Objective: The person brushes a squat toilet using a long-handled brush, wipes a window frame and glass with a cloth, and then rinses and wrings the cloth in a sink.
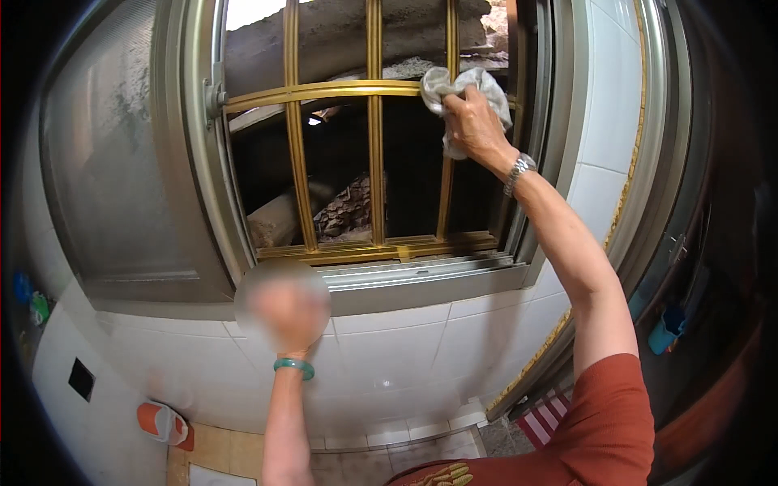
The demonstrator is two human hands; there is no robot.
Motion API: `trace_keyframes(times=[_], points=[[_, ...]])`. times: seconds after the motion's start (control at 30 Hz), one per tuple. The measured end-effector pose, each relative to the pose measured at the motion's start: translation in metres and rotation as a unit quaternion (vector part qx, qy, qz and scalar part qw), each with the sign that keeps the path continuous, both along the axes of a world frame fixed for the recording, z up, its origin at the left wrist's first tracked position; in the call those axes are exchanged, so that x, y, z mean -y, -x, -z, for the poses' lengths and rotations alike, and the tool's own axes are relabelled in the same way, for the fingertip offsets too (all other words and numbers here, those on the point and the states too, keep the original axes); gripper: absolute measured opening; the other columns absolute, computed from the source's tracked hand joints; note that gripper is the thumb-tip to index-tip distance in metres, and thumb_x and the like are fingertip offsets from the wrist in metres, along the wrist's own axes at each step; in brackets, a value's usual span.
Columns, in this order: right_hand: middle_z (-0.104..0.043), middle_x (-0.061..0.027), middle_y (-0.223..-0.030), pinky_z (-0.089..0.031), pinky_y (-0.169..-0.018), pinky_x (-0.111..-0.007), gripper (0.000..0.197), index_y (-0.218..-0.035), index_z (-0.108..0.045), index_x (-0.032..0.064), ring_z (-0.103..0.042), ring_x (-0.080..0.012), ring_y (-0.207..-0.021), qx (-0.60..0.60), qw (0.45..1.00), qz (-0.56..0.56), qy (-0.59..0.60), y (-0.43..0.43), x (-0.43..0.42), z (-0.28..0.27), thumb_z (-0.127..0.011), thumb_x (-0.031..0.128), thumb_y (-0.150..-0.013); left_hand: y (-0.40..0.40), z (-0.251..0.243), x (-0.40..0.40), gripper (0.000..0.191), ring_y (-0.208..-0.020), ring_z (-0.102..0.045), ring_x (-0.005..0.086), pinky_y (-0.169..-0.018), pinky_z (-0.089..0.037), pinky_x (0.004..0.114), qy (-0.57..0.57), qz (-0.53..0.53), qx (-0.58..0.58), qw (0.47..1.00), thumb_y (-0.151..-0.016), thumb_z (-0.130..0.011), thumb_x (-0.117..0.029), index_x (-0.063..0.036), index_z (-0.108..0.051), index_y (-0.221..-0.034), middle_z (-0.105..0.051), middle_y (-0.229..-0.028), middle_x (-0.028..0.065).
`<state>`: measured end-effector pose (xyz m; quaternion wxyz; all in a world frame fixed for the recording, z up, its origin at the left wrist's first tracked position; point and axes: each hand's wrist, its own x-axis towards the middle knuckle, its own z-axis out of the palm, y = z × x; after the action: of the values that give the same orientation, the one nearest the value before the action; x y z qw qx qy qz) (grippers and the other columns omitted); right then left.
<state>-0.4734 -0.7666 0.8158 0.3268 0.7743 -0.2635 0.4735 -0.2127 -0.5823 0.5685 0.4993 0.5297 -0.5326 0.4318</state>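
My right hand grips a crumpled whitish cloth. The cloth presses on the gold-coloured metal window grille, where its crossbar meets the rightmost upright. My left hand is at the lower left corner of the window frame, by the sill track. A blur covers that hand, so its fingers and anything in them cannot be made out. Left of the grille stands a framed, frosted glass sash with a latch on its edge.
White wall tiles run below the window. A door frame rises at the right, with a striped mat at its foot. An orange and white container stands at lower left. Beyond the grille lie a thick pipe and rubble.
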Motion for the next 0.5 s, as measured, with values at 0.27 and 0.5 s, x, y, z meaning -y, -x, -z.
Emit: trace_keyframes(times=[0.27,0.5], points=[[-0.057,-0.0210,-0.095,-0.047,-0.080,-0.044,0.033,-0.107,-0.063,0.0109,-0.056,-0.0392,-0.090,0.080,0.954,-0.220,0.190,-0.075,0.001,-0.107,-0.059,0.004,-0.075,-0.003,0.010,0.006,0.016,-0.075,-0.046,0.0261,-0.081,-0.033,0.039,0.007,-0.024,-0.002,1.000,-0.071,-0.053,-0.024,-0.0079,-0.052,-0.071,-0.045,-0.070,0.0074],[-0.045,-0.0260,-0.110,-0.054,-0.074,-0.046,0.020,-0.096,-0.061,0.0041,-0.061,-0.0416,-0.084,0.013,0.998,-0.034,0.059,-0.124,-0.003,-0.094,-0.055,0.004,-0.078,-0.005,0.010,0.010,0.017,-0.071,-0.045,0.0254,-0.079,-0.033,0.039,0.025,-0.001,-0.013,1.000,-0.072,-0.053,-0.025,-0.0084,-0.052,-0.071,-0.043,-0.068,0.0068]])
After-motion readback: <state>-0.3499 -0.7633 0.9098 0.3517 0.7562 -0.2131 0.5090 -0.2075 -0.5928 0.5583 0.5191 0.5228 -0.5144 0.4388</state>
